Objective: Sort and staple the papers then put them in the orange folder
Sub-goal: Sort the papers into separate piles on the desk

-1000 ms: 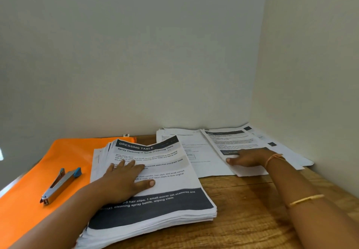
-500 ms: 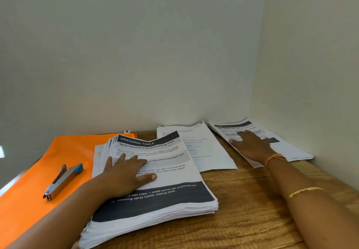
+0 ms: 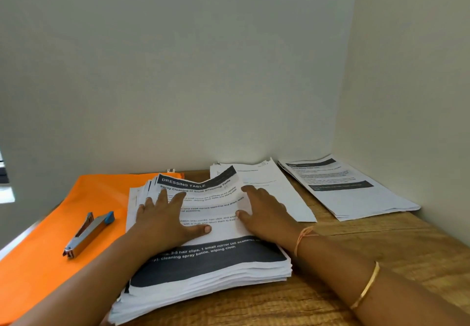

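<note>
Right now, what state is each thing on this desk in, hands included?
Paper stack: lying flat, edges fanned.
Top sheet: far edge buckled upward.
Left hand: flat on top sheet.
Right hand: fingers pressing sheet's right side.
Orange folder: lying flat.
Stapler: lying on folder, untouched.
Middle pile: flat on table.
Right pile: flat by wall.

Open table (image 3: pixel 381 257) right of the stack (image 3: pixel 203 269); walls (image 3: pixel 178 71) hem rear, right.

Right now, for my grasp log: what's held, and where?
Left hand presses the stack flat. Right hand lies at the top sheet's right edge; grip cannot be told.
</note>
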Action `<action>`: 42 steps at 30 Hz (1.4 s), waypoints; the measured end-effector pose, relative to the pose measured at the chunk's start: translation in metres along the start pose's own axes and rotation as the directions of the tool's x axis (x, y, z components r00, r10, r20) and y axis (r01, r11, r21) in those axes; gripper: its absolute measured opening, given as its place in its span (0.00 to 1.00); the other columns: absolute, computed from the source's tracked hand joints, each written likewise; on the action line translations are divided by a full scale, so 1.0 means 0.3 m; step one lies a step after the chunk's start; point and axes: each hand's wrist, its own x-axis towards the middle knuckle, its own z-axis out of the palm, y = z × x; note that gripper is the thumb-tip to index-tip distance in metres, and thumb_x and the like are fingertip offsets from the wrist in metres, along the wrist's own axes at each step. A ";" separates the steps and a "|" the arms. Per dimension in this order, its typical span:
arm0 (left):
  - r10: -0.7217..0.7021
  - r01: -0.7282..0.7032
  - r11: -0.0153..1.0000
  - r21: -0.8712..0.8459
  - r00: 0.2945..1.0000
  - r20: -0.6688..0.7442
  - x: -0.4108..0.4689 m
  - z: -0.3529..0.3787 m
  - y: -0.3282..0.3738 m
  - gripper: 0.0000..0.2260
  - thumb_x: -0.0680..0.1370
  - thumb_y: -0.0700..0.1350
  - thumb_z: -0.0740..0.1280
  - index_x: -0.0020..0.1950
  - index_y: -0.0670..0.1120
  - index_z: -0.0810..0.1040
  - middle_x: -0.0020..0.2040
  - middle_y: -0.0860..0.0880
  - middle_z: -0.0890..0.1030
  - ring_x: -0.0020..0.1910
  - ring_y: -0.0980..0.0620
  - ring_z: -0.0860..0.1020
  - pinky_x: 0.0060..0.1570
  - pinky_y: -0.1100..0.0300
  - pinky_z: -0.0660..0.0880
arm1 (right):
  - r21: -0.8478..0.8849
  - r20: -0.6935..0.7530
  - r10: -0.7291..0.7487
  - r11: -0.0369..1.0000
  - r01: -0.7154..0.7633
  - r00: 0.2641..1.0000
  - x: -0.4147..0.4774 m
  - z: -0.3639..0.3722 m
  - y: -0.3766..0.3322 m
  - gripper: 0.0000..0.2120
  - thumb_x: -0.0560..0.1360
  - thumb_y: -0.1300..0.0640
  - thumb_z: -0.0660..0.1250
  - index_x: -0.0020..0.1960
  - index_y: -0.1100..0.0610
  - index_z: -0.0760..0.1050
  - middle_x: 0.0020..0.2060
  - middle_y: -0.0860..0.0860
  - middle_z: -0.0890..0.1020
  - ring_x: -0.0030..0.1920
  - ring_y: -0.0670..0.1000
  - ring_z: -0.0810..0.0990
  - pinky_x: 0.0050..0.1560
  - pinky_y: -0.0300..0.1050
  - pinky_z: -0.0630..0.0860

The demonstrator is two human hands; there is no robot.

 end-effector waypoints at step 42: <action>-0.265 0.201 0.936 -0.289 0.942 -0.203 -0.024 -0.092 -0.080 0.33 0.71 0.54 0.73 0.71 0.46 0.64 0.64 0.42 0.72 0.62 0.43 0.72 0.54 0.52 0.71 | 0.598 -0.315 0.554 0.746 -0.292 0.771 0.099 -0.196 0.403 0.11 0.75 0.68 0.57 0.47 0.63 0.78 0.44 0.57 0.78 0.46 0.58 0.75 0.51 0.49 0.73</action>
